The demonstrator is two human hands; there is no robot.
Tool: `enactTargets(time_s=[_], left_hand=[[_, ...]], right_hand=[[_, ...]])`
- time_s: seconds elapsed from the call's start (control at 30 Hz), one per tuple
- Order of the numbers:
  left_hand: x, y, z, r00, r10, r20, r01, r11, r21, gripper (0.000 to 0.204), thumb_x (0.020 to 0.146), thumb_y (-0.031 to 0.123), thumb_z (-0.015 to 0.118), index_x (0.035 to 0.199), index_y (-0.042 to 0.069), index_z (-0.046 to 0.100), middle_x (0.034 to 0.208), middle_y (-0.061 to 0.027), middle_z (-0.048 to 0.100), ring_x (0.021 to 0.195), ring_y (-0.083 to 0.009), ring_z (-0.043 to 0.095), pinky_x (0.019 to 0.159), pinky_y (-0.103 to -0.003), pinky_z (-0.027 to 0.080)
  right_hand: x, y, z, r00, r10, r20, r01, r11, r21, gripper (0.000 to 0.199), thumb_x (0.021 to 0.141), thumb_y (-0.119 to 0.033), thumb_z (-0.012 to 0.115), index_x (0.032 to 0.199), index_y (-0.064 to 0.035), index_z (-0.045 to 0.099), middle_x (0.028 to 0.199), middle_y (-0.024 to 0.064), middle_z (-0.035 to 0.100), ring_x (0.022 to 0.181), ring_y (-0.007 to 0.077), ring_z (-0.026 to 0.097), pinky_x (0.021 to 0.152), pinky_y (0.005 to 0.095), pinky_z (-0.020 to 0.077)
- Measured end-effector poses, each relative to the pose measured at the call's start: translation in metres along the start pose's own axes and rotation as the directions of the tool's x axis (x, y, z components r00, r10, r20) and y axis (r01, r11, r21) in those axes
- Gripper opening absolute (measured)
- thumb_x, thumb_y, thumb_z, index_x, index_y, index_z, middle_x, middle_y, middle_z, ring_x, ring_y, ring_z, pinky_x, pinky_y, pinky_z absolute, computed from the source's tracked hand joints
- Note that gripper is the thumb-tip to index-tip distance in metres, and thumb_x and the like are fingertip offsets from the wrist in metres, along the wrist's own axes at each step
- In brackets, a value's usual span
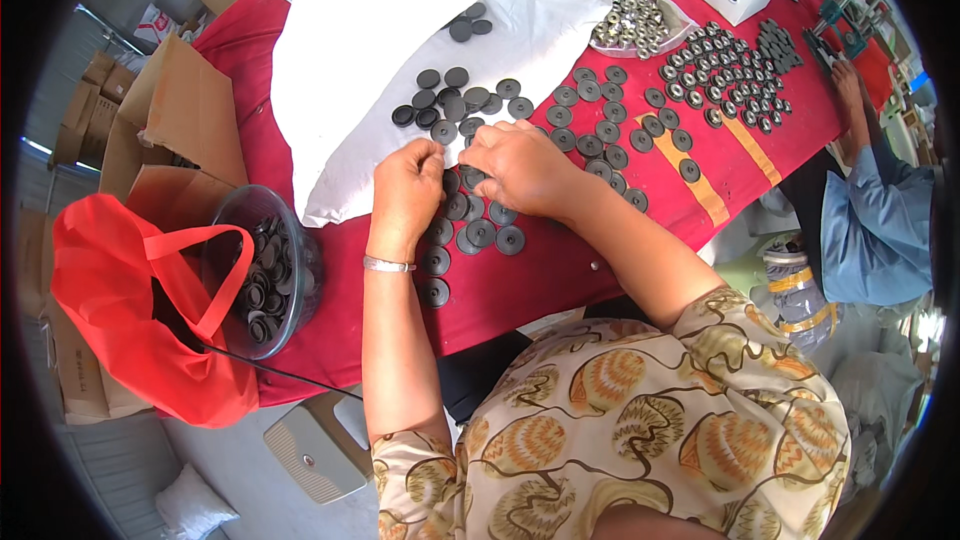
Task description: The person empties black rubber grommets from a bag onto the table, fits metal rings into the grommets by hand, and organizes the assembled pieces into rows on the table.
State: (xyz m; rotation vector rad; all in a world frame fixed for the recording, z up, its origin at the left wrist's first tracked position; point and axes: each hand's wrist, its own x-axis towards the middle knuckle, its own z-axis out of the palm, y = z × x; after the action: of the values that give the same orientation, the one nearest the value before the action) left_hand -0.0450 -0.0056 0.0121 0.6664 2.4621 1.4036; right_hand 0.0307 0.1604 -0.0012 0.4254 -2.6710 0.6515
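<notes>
Hands (408,185) among black discs (481,233); red cloth strip (545,275) along near edge (500,332).

- Black discs (482,233): matt, smooth, plastic-looking
- Table (520,285): draped in matt red cloth
- White sack (370,50): thin, smooth, softly creased sheeting
- Small fittings (640,28): glossy silvery metal
- Clear bag (683,33) around them: shiny, crinkled plastic
- Basin (317,270): transparent glossy plastic
- Red carrier bag (110,290): matt fabric
- Open box (195,110): matt brown cardboard

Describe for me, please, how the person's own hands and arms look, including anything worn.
The left hand and right hand are ungloved. A silver-coloured bracelet circles the left wrist. The short sleeves are cream, patterned in brown, orange and olive.
</notes>
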Motion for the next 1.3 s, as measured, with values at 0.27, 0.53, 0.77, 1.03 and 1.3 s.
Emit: enactTargets(time_s=[0.27, 0.53, 0.77, 1.03, 1.3], left_hand=[[-0.010, -0.007, 0.001, 0.981, -0.122, -0.152, 0.048, 0.908, -0.416, 0.015, 0.092, 0.013, 0.054, 0.086, 0.002, 0.063, 0.071, -0.0031, 0.062, 0.047, -0.0067, 0.052, 0.039, -0.020, 0.037], [-0.007, -0.013, 0.001, 0.978, -0.120, -0.169, 0.003, 0.824, -0.567, 0.014, 0.091, 0.013, 0.055, 0.089, 0.000, 0.062, 0.072, -0.0051, 0.062, 0.048, -0.0071, 0.053, 0.038, -0.019, 0.037], [-0.006, -0.014, 0.006, 0.982, -0.188, 0.011, 0.145, 0.714, -0.685, 0.026, 0.095, 0.024, 0.051, 0.094, -0.001, 0.058, 0.081, -0.0082, 0.062, 0.049, -0.0102, 0.055, 0.036, -0.021, 0.042], [0.000, -0.031, 0.001, 0.975, -0.160, 0.155, 0.216, 0.513, -0.830, 0.016, 0.092, 0.015, 0.054, 0.091, 0.000, 0.059, 0.074, -0.0060, 0.062, 0.056, -0.0141, 0.059, 0.044, -0.022, 0.044], [-0.017, 0.001, 0.021, 0.977, 0.209, -0.051, -0.174, 0.907, 0.383, 0.025, 0.074, 0.024, 0.072, 0.083, 0.003, 0.064, 0.083, -0.0136, 0.062, 0.081, -0.0324, 0.061, 0.068, -0.042, 0.049]], right_hand=[[0.000, -0.008, 0.001, 1.000, -0.019, -0.008, 0.018, 0.997, -0.079, 0.018, 0.069, -0.013, 0.068, 0.084, -0.0078, 0.060, 0.081, 0.0076, 0.055, 0.081, 0.0264, 0.055, 0.072, 0.0388, 0.0401], [0.000, -0.011, 0.004, 0.999, -0.015, 0.042, 0.022, 0.984, -0.175, 0.012, 0.071, -0.010, 0.064, 0.083, -0.0117, 0.065, 0.078, 0.0069, 0.055, 0.081, 0.0259, 0.055, 0.071, 0.0398, 0.0404], [0.020, -0.009, -0.026, 0.973, 0.229, 0.016, -0.230, 0.971, 0.067, 0.026, 0.079, -0.020, 0.066, 0.100, -0.0040, 0.066, 0.087, 0.0119, 0.063, 0.084, 0.0288, 0.061, 0.072, 0.0360, 0.0480], [0.027, 0.013, -0.022, 0.953, 0.278, -0.119, -0.249, 0.945, 0.214, 0.017, 0.080, -0.018, 0.063, 0.090, -0.0053, 0.067, 0.084, 0.0132, 0.063, 0.081, 0.0293, 0.062, 0.071, 0.0381, 0.0485], [0.008, 0.009, 0.000, 0.984, 0.172, -0.052, -0.180, 0.951, -0.250, 0.016, 0.078, -0.017, 0.066, 0.091, -0.0085, 0.066, 0.087, 0.0093, 0.061, 0.088, 0.0284, 0.058, 0.081, 0.0399, 0.0429]])
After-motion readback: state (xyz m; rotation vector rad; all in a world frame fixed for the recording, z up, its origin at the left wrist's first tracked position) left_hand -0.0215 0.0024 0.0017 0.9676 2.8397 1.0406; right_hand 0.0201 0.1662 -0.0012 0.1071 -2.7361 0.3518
